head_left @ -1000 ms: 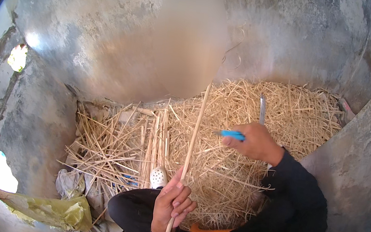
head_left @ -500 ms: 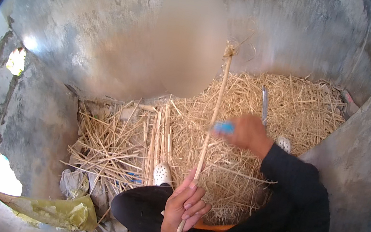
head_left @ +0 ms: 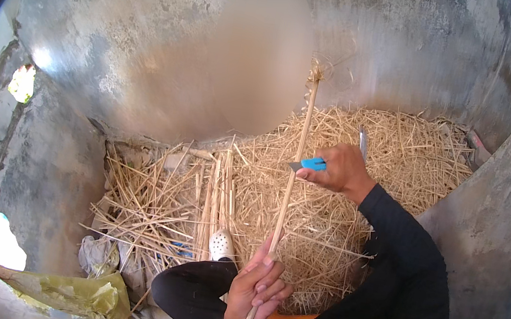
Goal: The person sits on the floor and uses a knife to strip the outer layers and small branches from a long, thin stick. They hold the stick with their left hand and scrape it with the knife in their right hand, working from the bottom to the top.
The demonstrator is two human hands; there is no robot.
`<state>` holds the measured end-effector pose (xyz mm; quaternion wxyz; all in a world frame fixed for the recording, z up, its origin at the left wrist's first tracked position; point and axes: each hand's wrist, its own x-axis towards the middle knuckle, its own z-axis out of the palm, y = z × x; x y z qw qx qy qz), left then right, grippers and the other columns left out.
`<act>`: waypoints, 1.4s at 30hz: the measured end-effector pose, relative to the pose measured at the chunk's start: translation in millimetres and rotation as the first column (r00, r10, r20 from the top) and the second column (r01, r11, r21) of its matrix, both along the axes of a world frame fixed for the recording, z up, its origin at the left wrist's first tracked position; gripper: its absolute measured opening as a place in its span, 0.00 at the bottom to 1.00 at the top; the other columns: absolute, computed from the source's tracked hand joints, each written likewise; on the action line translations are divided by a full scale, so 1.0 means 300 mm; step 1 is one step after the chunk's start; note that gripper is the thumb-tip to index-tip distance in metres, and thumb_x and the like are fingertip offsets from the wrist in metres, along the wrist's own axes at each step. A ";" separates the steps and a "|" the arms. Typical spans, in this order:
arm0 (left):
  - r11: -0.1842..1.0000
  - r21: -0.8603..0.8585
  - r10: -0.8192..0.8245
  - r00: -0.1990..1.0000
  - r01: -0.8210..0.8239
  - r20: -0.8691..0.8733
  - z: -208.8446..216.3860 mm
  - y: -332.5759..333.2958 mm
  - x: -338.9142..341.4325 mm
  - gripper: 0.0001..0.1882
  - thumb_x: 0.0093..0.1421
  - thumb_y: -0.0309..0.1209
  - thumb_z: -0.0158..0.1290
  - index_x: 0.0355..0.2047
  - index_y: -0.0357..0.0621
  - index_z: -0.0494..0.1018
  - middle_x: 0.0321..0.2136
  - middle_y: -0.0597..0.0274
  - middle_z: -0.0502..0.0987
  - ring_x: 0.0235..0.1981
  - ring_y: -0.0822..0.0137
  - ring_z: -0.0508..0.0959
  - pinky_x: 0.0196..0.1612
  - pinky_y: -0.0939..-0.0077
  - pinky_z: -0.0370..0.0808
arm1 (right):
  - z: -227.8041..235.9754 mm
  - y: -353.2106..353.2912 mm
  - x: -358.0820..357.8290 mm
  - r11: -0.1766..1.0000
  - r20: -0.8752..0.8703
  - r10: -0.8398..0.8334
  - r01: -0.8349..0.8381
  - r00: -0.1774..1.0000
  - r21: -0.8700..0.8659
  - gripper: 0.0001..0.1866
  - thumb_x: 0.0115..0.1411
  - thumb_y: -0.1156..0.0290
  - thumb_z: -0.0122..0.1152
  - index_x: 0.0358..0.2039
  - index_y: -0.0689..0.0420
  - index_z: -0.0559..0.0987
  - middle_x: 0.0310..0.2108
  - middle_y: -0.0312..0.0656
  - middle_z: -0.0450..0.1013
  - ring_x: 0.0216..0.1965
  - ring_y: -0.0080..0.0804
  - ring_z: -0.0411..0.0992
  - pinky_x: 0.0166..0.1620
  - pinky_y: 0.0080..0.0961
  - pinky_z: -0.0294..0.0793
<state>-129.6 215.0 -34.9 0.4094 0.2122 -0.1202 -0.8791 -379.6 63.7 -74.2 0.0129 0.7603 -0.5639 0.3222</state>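
A long pale stick (head_left: 282, 222), likely bamboo or cane, slants upward in front of me, its far end topped by a tuft of curled shavings (head_left: 316, 71). My left hand (head_left: 258, 289) is closed around its lower part, fingers wrapped over it. In my right hand (head_left: 340, 169) is a utility knife (head_left: 314, 163) with a blue handle. Its dark blade crosses the stick around mid-length, touching or very close to it. Most of the knife's handle is hidden in my fist.
A thick bed of shavings (head_left: 415, 139) covers the floor, with a long metal blade (head_left: 363, 142) lying on it. Loose sticks (head_left: 152, 197) are piled on the left. A yellow-green sheet (head_left: 76, 294) lies at lower left. Grey walls (head_left: 141, 45) surround me; a white clog (head_left: 222, 245) is on my foot.
The knife in my right hand, blurred earlier, now shows sharply with its blade at the stick. My right hand has moved slightly up and left. My left hand keeps its grip.
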 end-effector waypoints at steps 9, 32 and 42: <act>0.998 0.014 -0.066 0.998 0.066 -0.020 0.001 0.047 0.010 0.27 0.69 0.29 0.37 0.67 0.54 0.47 0.15 0.75 0.56 0.09 0.84 0.54 0.24 0.85 0.60 | -0.055 -0.144 -0.143 0.984 0.059 -0.179 0.177 0.982 0.035 0.45 0.50 0.21 0.37 0.07 0.55 0.70 0.05 0.39 0.60 0.10 0.36 0.64 0.17 0.39 0.63; 0.996 -0.082 0.029 0.990 -0.017 0.137 -0.006 -0.009 0.018 0.25 0.68 0.27 0.38 0.65 0.48 0.53 0.13 0.74 0.56 0.07 0.83 0.54 0.22 0.85 0.59 | 0.034 0.128 0.089 0.964 0.092 0.091 -0.111 0.992 0.242 0.42 0.51 0.26 0.45 0.09 0.57 0.71 0.07 0.43 0.62 0.11 0.41 0.65 0.20 0.37 0.65; 0.998 -0.053 0.023 0.996 -0.018 0.087 0.006 0.022 0.023 0.26 0.67 0.27 0.38 0.66 0.50 0.51 0.14 0.74 0.56 0.08 0.83 0.54 0.23 0.85 0.60 | 0.037 0.145 0.111 0.985 0.103 0.155 -0.162 0.982 0.061 0.41 0.51 0.25 0.43 0.08 0.53 0.71 0.06 0.40 0.62 0.09 0.36 0.63 0.17 0.35 0.63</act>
